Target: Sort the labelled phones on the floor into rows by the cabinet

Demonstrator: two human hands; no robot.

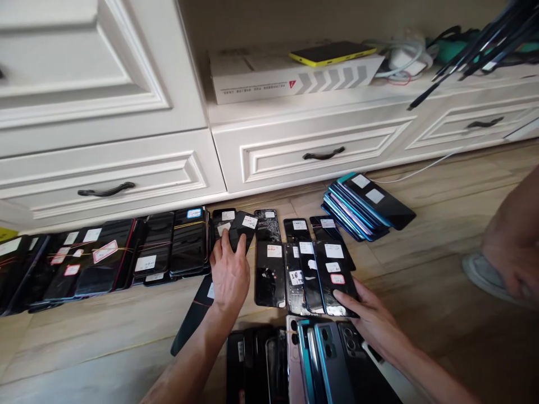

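Standing along the far side of a wood floor (425,264): a white cabinet (311,151) with its drawers shut. Sitting on its ledge: a cardboard box (269,78), topped by a yellow phone (332,53). Lying further right on the ledge: a white charger (404,59) and black cables (475,50).

Spreading across the floor below the drawers: rows of phones (105,258), most carrying white labels. Piling up to the right of the rows: a fanned stack (366,207) of blue-edged phones. Intruding at the right edge: another person's bare leg (514,241) and grey shoe (484,275).

Gripping near the middle of the rows: the left hand (229,275), fingers part-open and pressing on the lower end of a labelled black phone (243,229), lifted at a tilt above its neighbours.

Lying across the lower end of a labelled black phone (334,275): the right hand (370,320), fingers nearly straight and touching it. Not showing clearly: whether that contact amounts to a firm hold.
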